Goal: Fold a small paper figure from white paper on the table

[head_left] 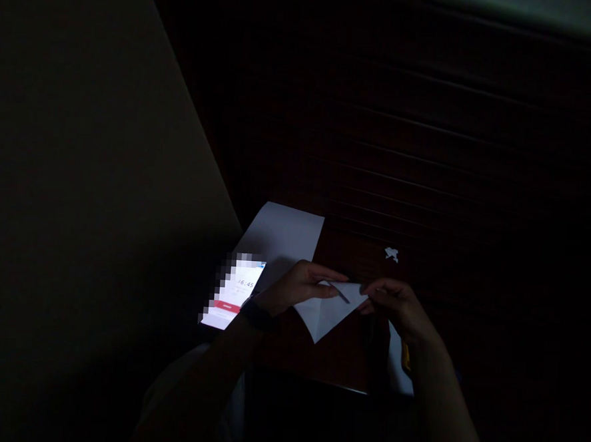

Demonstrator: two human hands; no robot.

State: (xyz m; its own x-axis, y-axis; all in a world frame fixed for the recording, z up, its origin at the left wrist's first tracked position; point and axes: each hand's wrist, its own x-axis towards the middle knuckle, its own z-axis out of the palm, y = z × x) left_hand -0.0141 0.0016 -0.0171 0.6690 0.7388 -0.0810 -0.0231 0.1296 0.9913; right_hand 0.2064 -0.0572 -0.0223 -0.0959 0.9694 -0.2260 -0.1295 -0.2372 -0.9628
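The room is very dark. A white sheet folded into a triangle (326, 314) lies on a dark reddish tabletop (340, 360), its point toward me. My left hand (299, 288) pinches the paper's top edge on the left, fingers closed on it. My right hand (395, 304) pinches the same edge on the right. A dark watch or band sits on my left wrist.
A lit phone screen (233, 294) lies left of my left hand. A flat white sheet (282, 237) rests behind it. A tiny white folded shape (391, 254) sits farther back. Something white with a yellow bit (402, 361) shows under my right forearm. A pale wall fills the left.
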